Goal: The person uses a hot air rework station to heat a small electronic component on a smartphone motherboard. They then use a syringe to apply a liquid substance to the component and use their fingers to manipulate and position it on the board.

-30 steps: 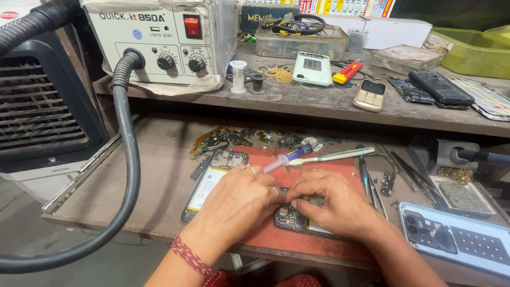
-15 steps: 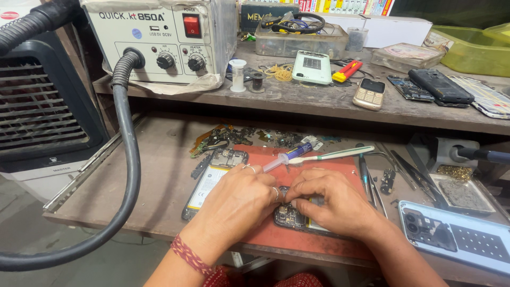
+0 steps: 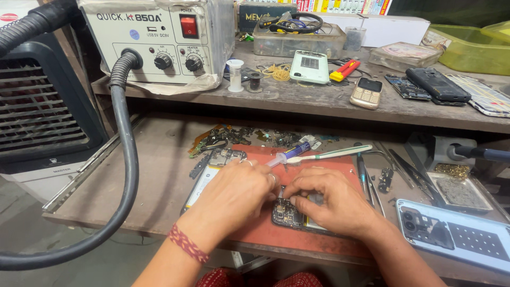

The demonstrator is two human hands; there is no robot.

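Observation:
Both my hands rest on an opened phone (image 3: 286, 213) lying on a red mat (image 3: 319, 239), its circuit board showing between them. My left hand (image 3: 234, 196), with a red thread band at the wrist, covers the phone's left part, fingers curled over the board. From the right, my right hand (image 3: 332, 204) pinches at the board with its fingertips. Whether either hand holds a small part or tool is hidden. Under my left hand lies a second opened phone (image 3: 204, 178). A syringe (image 3: 289, 154) and a white toothbrush (image 3: 332, 154) lie just beyond my fingers.
A hot-air station (image 3: 159, 40) stands on the upper shelf, its black hose (image 3: 125, 175) curving down at left. Tweezers (image 3: 419, 175), a phone back cover (image 3: 451, 236) and loose parts (image 3: 234, 137) lie around the mat. Phones, spools and boxes crowd the shelf.

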